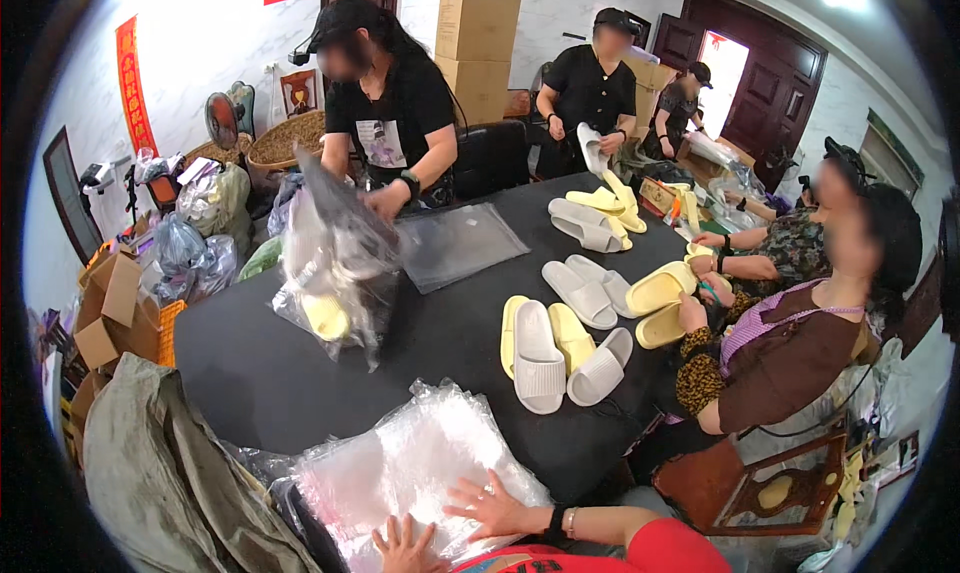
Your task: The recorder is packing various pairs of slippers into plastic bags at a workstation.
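A stack of clear plastic bags (400, 453) lies at the near edge of the dark table. Both my hands rest on it, fingers spread and nothing held. My left hand (408, 548) is at the stack's lower edge, partly cut off by the picture. My right hand (492, 508) presses flat a little farther right, with a dark band at the wrist. Beyond them, grey slippers (540, 358) and yellow slippers (572, 335) lie grouped on the table, to the right of the stack.
Across the table (250, 373) a person handles a plastic bag (335, 263) with a yellow slipper inside. Flat bags (460, 245) lie beside it. Several co-workers hold slippers at the right and far side. A grey-green cloth (170, 473) drapes at the near left; cardboard boxes (120, 303) stand beyond.
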Motion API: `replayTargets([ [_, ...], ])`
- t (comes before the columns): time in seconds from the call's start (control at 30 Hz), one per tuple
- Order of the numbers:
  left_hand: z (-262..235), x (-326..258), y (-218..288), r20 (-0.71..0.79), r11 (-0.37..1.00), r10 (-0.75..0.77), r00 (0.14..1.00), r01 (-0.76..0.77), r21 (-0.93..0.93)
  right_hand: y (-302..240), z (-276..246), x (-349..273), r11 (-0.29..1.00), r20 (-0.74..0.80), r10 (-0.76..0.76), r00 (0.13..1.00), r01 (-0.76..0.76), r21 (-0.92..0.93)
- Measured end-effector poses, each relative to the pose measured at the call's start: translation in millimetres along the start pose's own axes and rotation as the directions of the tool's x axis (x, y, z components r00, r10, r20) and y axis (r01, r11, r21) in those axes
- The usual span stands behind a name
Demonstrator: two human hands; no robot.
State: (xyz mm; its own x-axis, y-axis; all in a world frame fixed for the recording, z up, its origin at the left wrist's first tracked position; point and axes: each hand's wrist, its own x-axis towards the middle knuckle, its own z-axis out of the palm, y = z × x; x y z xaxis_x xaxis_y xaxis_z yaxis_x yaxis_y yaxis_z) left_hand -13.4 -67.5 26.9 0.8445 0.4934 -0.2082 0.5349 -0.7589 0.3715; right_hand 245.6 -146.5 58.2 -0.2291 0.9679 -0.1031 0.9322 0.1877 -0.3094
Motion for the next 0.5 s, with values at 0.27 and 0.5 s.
replayTargets([
  [0.27, -29.1, 0.0, 13.6, -0.052, 0.987, 0.01, 0.999, -0.001, 0.162, 4.4, 21.6, 7.6, 0.987, 0.211, -0.1, 0.972, 0.124, -0.105],
  [0.5, -65.1, 15.0, -68.9, -0.207, 0.826, -0.102, 0.973, -0.033, -0.563, 13.8, 58.9, 4.4, 0.998, 0.135, -0.067, 0.989, 0.067, 0.007],
])
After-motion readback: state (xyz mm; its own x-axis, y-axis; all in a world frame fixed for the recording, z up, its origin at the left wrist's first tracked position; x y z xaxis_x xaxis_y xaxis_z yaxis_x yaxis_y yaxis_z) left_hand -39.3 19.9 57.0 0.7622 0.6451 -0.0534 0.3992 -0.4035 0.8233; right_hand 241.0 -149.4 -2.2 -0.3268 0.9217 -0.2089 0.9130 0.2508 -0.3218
